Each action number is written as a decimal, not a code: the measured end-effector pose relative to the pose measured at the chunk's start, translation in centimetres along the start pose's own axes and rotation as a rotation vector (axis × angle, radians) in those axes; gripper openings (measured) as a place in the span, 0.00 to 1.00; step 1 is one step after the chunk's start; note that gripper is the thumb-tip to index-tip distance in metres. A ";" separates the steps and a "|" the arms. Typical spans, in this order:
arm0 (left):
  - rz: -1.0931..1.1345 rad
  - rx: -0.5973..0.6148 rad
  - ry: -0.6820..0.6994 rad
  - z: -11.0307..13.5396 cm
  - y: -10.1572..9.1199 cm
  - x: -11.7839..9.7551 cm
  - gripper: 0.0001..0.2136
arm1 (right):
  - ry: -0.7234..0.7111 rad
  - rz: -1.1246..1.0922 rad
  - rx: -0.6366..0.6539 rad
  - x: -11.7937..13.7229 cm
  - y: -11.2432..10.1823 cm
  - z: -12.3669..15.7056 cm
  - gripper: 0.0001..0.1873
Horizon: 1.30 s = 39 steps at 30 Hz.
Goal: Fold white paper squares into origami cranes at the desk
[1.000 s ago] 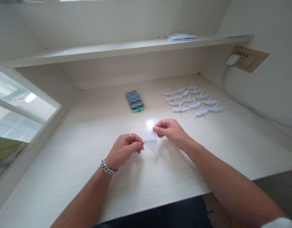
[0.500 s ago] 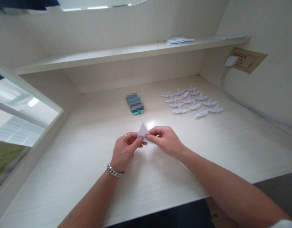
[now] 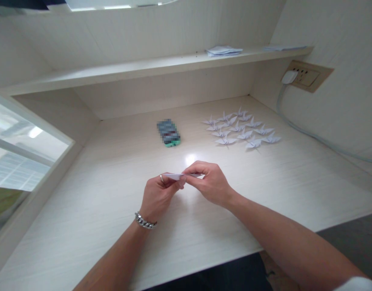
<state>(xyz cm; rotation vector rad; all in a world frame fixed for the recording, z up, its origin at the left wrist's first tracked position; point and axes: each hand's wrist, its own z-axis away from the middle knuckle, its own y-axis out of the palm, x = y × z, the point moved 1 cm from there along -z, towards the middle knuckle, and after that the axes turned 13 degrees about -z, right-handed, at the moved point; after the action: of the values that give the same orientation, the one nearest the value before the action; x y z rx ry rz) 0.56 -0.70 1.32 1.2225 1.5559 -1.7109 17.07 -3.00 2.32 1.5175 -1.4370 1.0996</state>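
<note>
A small piece of folded white paper (image 3: 173, 176) is held between both hands above the desk, seen nearly edge-on as a thin strip. My left hand (image 3: 161, 193) pinches it from the left, thumb on the near side; a ring and a chain bracelet show on this hand and wrist. From the right, my right hand (image 3: 210, 182) grips the paper between thumb and forefinger. The two thumbs meet near its middle. Fingers cover much of the paper, so its exact folds are hidden.
Several white paper cranes (image 3: 237, 130) stand grouped at the back right of the desk (image 3: 91, 210). A blurred-out phone-like object (image 3: 169, 132) with a green edge lies behind my hands. Folded papers (image 3: 223, 51) rest on the shelf. A cable runs from a wall socket (image 3: 308, 76).
The paper has turned from an upright triangle pointing away to a flat, edge-on strip. Both hands stay close together and still grip it. The view has shifted slightly.
</note>
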 end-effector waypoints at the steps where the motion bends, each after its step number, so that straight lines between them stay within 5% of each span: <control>1: -0.010 -0.004 -0.004 0.0 0.0 0.0 0.09 | 0.002 0.004 -0.007 0.0 0.0 0.0 0.07; 15: 0.122 0.037 -0.095 -0.3 -0.1 0.7 0.09 | 0.210 -0.115 -0.028 -2.1 -0.6 -0.5 0.07; 21: 0.110 -0.015 -0.118 -0.3 -0.3 0.6 0.11 | 0.159 -0.028 -0.043 -1.6 -0.4 -0.1 0.06; 39: 0.549 -0.086 -0.135 -0.3 0.2 1.0 0.17 | 0.046 -0.034 0.085 -1.3 0.3 0.3 0.14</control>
<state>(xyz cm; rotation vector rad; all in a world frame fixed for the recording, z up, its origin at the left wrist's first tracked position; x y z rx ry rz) 0.34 -0.26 0.40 1.3078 1.0703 -1.3215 16.80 -2.84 0.97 1.5604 -1.3439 1.1804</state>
